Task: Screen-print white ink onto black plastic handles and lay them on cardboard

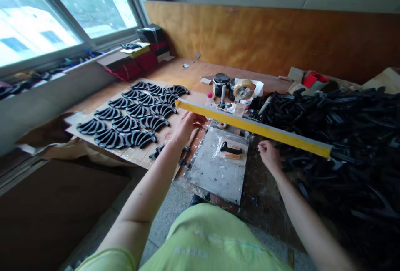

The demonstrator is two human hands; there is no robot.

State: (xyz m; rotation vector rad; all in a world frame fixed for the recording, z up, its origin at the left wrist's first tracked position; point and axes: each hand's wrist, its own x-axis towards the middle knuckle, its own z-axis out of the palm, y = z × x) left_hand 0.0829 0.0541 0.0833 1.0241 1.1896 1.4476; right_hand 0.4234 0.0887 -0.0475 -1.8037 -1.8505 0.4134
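My left hand [186, 126] reaches over the left rear corner of a grey metal plate [215, 175]. Its fingers are partly hidden behind a long yellow bar [253, 127]; those that show look loosely apart, with nothing visible in them. Right of the plate, my right hand [269, 153] is closed with thumb and fingertips together. A tiny dark spot shows at the fingertips, too small to name. On the plate, between the hands, a curved black handle-like part [230, 149] lies on a clear-wrapped pad with orange-brown pieces. Neither hand touches this part.
Several fanned rows of black curved parts [126, 125] lie on cardboard at left. A heap of black parts [350, 179] fills the right side. Behind the plate stand a black-lidded jar [221, 83], a tape roll [243, 89] and a red-capped bottle [209, 99]. The yellow bar crosses above the plate's rear.
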